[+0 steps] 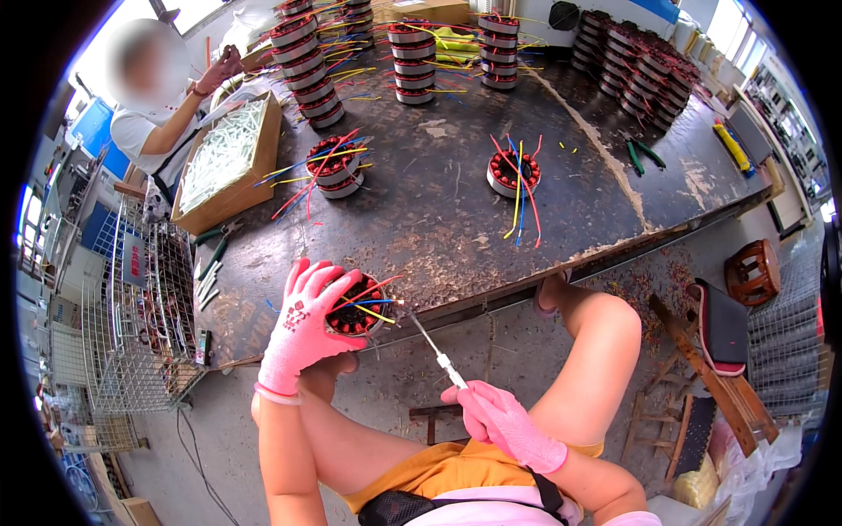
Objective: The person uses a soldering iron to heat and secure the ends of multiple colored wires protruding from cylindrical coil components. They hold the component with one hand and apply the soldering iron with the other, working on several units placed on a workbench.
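My left hand (307, 324), in a pink glove, is wrapped around a motor stator (353, 326) with red windings at the table's near edge. Red, blue and yellow leads (375, 302) point right from it, their ends close together. In my right hand (513, 425), also gloved in pink, is a white-handled tool with a thin metal shaft, which looks like a soldering iron (443, 361). Its tip is at or close to the lead ends; contact is too small to tell. Two more stators, one at left (338, 171) and one at right (515, 175), stand farther back with their leads splayed.
Stator stacks (414, 66) line the table's (421, 202) far side. A carton of white tubes (224, 162) stands at left beside a co-worker (149, 105). Cutters lie at left (210, 250) and right (645, 156). A wire basket (140, 324) and a wooden stool (752, 272) flank me.
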Available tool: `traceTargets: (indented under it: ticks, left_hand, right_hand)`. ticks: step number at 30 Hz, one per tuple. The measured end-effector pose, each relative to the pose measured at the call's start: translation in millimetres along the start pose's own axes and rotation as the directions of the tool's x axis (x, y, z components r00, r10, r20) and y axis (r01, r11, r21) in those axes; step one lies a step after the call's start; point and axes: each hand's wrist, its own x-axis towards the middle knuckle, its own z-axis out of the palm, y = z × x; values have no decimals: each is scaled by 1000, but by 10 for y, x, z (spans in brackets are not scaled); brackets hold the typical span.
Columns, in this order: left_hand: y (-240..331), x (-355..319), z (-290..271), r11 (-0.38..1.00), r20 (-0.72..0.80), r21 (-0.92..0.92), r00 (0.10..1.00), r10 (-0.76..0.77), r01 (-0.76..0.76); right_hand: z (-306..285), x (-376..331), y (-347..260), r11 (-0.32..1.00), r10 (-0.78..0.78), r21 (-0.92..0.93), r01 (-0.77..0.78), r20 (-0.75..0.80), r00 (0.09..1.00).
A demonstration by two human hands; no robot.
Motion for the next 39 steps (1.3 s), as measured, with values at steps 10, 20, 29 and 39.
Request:
traceTargets:
  ticks: [10,20,29,39]
  left_hand:
    - [19,3,-13,1000,6,1,1000,-10,10]
    - [39,6,-15,1000,3,2,1000,-17,17]
    - [65,13,-40,999,27,2,999,-33,33]
    - [57,3,-38,1000,21,1,999,-25,25]
  right_hand:
    - [7,-28,-23,1000,-16,27,15,5,1000]
    - [5,-13,-16,999,-19,40,19,6,1000]
    - [-2,4,1,999,-11,31,10,16,1000]
    - [1,-1,5,1000,5,-1,-5,-11,1000]
